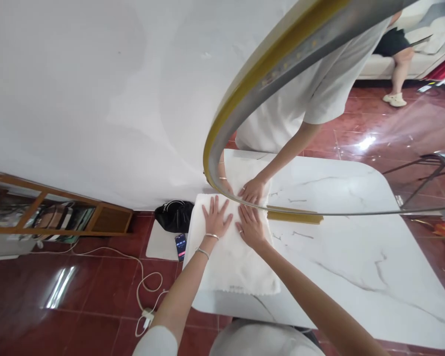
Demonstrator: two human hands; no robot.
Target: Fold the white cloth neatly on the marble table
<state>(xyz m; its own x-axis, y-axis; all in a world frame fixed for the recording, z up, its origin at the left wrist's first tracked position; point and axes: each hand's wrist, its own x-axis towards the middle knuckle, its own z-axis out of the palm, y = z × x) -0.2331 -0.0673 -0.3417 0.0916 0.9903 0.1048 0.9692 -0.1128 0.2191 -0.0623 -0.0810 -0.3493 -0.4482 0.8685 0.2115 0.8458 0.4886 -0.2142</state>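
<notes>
A white cloth [233,269] lies flat over the left end of the marble-patterned table [337,267]. My left hand [216,222] rests palm down on the cloth with its fingers spread, and two bracelets circle that wrist. To its right, my right hand [252,230] presses flat on the same cloth, its fingers stretched toward the mirror [282,123]. A ring shows on one of its fingers. Neither hand grips anything. The mirror's glass reflects the cloth, the tabletop and a right hand.
The mirror's curved, gold-edged frame [208,143] rises before me, and a gold strip [296,216] runs along its foot. Left of the table are a black bag [174,216], a phone [180,247], a cable [141,277] on red tiles and a wooden cabinet [111,219]. Another person's leg [399,71] appears reflected.
</notes>
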